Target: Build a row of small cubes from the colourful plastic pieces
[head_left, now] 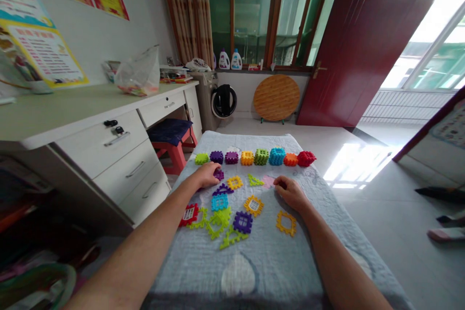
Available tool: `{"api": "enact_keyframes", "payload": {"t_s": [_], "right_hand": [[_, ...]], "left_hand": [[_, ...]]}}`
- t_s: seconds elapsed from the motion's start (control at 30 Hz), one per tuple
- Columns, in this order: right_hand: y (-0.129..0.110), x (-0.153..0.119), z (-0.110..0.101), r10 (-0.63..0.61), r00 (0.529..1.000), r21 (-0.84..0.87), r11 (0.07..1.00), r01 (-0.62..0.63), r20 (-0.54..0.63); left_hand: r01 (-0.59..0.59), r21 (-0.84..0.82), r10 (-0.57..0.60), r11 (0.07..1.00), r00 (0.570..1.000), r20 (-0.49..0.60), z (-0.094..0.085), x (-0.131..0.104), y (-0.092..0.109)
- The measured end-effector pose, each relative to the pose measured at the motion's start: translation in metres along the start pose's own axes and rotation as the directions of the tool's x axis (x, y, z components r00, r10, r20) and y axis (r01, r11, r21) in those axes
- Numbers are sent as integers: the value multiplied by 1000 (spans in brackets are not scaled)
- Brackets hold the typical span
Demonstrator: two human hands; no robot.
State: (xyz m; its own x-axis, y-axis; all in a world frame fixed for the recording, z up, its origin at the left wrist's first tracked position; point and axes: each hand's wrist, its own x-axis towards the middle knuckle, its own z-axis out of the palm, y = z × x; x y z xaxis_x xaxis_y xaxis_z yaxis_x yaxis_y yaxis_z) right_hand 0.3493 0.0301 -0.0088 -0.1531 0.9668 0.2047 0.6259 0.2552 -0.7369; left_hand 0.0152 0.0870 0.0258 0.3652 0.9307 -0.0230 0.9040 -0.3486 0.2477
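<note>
A light blue quilt [254, 261] covers the surface in front of me. Along its far edge stands a row of several built plastic cubes [254, 157] in green, purple, yellow, blue, orange and red. Nearer lie several flat interlocking tiles [232, 213]. My left hand [207, 174] rests on a purple tile [219, 174] just below the row. My right hand [290, 193] touches a pink tile [269, 181] with its fingertips. An orange frame tile [286, 223] lies beside my right wrist.
A white desk with drawers [119, 155] stands to the left, with a plastic bag [140, 75] on top and a red stool [174, 147] under it. A washing machine [218, 99], a round wooden tabletop [276, 98] and a dark red door [363, 43] are behind.
</note>
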Motion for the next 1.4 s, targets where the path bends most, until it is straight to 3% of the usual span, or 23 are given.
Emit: {"api": "enact_keyframes", "payload": {"t_s": [0.17, 0.27, 0.4, 0.6, 1.0, 1.4], "right_hand": [[1, 0, 1, 6, 1000, -7, 1000, -6, 8], [3, 1, 2, 3, 1000, -9, 1000, -3, 15], [2, 1, 1, 0, 1000, -16, 1000, 1, 18], [-1, 0, 0, 8, 1000, -27, 1000, -8, 3], [1, 1, 0, 5, 1000, -19, 1000, -5, 7], [-3, 0, -1, 14, 1000, -18, 1000, -14, 7]], "left_hand": [[59, -57, -63, 997, 996, -66, -23, -28, -27], [113, -113, -119, 987, 991, -52, -35, -49, -45], [95, -78, -95, 992, 995, -1, -31, -62, -51], [85, -21, -83, 996, 994, 78, -15, -63, -45], [89, -16, -89, 996, 995, 34, -16, -57, -48], [79, -17, -77, 997, 994, 82, -15, -55, -47]]}}
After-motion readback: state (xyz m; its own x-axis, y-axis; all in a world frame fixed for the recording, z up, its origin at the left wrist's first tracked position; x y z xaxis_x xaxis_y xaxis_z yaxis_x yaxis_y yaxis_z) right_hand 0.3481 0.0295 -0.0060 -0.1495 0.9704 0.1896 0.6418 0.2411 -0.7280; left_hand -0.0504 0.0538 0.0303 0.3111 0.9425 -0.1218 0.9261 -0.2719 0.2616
